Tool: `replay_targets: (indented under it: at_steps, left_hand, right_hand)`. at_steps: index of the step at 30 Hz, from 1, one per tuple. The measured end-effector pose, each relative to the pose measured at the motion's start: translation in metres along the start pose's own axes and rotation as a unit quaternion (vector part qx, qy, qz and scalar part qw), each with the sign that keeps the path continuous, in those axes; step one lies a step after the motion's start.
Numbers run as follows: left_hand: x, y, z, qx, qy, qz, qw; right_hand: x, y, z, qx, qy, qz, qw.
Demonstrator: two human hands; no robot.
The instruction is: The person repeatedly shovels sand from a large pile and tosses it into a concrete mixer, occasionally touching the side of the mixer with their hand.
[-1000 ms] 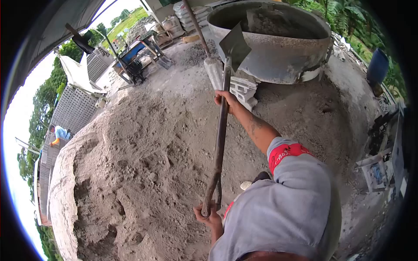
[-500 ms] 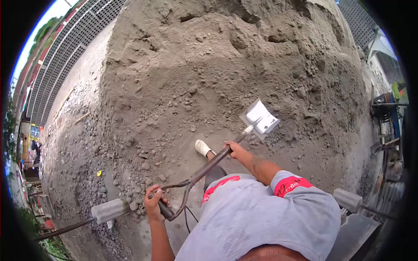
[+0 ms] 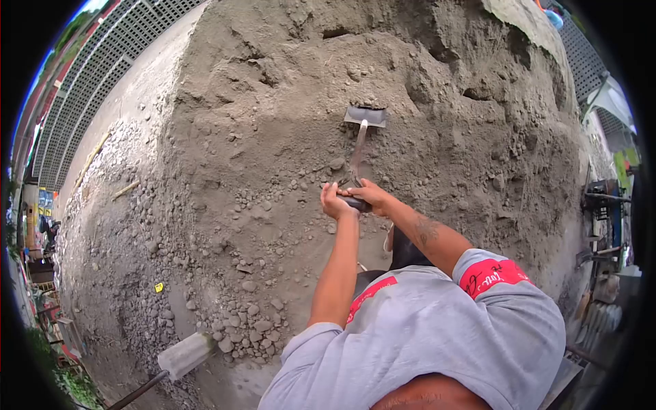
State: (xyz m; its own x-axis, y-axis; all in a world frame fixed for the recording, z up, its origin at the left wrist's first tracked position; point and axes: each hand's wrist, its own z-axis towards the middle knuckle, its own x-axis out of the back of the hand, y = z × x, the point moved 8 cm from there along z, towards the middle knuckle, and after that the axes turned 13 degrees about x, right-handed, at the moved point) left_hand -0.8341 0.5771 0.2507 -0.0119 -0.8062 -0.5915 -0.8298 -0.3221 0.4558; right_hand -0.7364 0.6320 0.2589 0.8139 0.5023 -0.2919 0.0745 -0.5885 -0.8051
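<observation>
Both arms reach forward with a shovel (image 3: 359,147). Its metal blade (image 3: 366,117) is pushed into the face of a sandy soil heap (image 3: 294,147), so part of the blade is hidden. My left hand (image 3: 337,202) is closed around the left side of the handle grip. On the right side of the same grip, my right hand (image 3: 371,196) is closed too. The shaft runs from my hands up to the blade.
Loose stones (image 3: 256,321) lie at the lower left. A wheelbarrow handle with a pale grip (image 3: 184,355) juts in there. A yellow scrap (image 3: 159,287) lies on the gravel. Perforated blocks (image 3: 89,89) line the left, and tools (image 3: 605,205) stand at the right.
The shovel has swung left and forward, its blade now in the heap. My right hand has gone from the shaft to the grip, beside my left hand, which moved forward.
</observation>
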Motion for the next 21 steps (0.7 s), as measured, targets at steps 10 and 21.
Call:
replay_targets:
  at_steps: [10,21]
  left_hand:
    - [-0.126,0.002,0.023,0.097,-0.075,-0.08,0.989]
    - [-0.077,0.034,0.133,0.082,-0.054,0.073,0.992]
  right_hand:
    - [0.049,-0.069,0.082,-0.031,0.109,0.05,0.992]
    - [0.002,-0.039,0.124,0.001,0.061,-0.262,0.963]
